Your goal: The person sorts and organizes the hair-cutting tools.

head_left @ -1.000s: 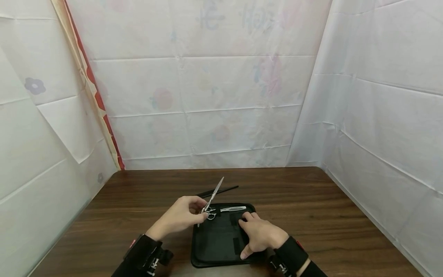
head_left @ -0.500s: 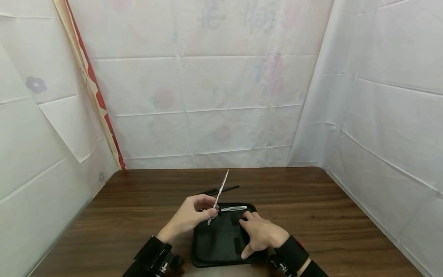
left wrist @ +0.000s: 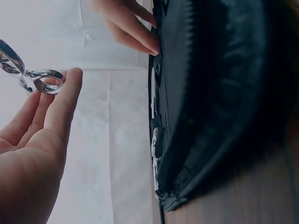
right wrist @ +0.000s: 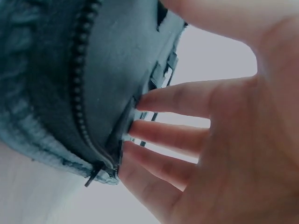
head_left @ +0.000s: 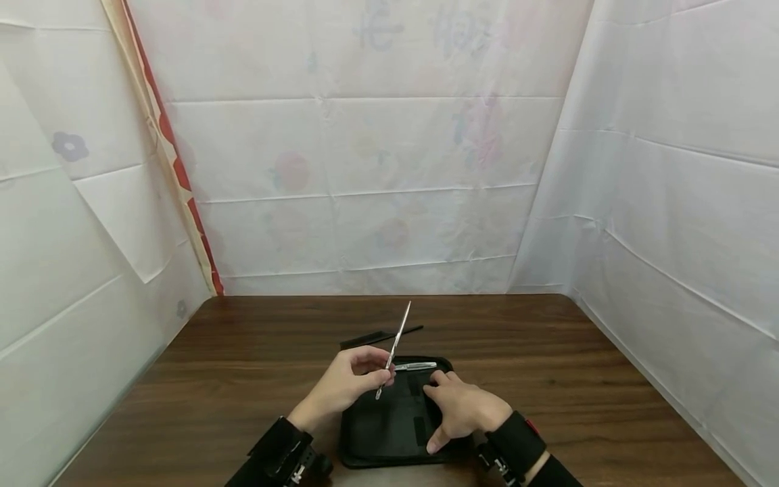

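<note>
My left hand (head_left: 349, 379) pinches a pair of silver scissors (head_left: 399, 335) between thumb and fingers, tilted with the blades up and away. In the left wrist view a finger ring (left wrist: 44, 73) of these scissors shows at my fingertips. Below is a black zippered case (head_left: 380, 433), lying open-faced on the table. Strapped along its far side is a second silver tool (head_left: 416, 366), its handles partly hidden behind my left hand. My right hand (head_left: 471, 406) rests on the case's right side, and in the right wrist view its straight fingers (right wrist: 173, 135) touch the edge.
Behind the case a black comb (head_left: 371, 339) lies on the brown wooden table (head_left: 243, 392). White sheeting (head_left: 365, 237) hangs along the back and both sides of the table. Black straps (head_left: 420, 433) are fixed inside the case.
My left hand has lifted the scissors off the case's far left area and shifted right, turning them edge-on. My right hand has stayed in place on the case.
</note>
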`<control>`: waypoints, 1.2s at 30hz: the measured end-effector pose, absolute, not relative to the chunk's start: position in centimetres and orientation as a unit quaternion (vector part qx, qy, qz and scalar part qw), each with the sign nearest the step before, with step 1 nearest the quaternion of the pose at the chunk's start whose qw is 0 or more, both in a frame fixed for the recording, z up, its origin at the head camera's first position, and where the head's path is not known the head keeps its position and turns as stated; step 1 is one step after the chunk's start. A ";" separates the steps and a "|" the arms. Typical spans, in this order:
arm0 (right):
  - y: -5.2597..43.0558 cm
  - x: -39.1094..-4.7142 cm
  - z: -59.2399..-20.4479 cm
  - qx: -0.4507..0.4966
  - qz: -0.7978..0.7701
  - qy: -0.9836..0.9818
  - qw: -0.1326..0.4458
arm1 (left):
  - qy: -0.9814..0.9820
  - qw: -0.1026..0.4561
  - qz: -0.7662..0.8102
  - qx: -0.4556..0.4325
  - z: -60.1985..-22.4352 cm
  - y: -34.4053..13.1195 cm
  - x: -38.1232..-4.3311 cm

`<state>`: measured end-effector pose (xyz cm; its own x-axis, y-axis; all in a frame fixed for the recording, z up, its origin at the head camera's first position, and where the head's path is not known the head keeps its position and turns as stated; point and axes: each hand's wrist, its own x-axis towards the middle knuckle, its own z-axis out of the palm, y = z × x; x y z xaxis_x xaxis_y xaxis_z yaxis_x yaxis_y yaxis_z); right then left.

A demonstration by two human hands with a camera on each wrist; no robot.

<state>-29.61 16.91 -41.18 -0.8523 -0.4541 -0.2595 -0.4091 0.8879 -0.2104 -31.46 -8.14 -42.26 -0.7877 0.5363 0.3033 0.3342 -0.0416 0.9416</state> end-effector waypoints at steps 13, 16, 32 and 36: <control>17.3 -29.7 -40.4 -0.238 -0.141 0.952 0.135 | 0.709 0.045 0.624 0.326 -42.7 -7.8 -31.3; 17.3 -29.7 -39.9 -0.243 -0.166 0.948 0.119 | 0.710 0.041 0.622 0.327 -42.7 -7.8 -31.3; 17.6 -30.8 -39.3 -0.218 -0.396 0.892 -0.007 | 0.708 0.059 0.628 0.318 -42.7 -7.1 -31.1; 17.4 -30.8 -39.3 -0.208 -0.462 0.862 -0.018 | 0.703 0.060 0.633 0.319 -42.6 -7.1 -31.1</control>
<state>-30.84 17.44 -39.26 -0.9128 -0.3418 0.2235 -0.3752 0.4859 -0.7894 -31.12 -7.11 -42.58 -0.7892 0.5246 0.3194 0.3724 -0.0048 0.9281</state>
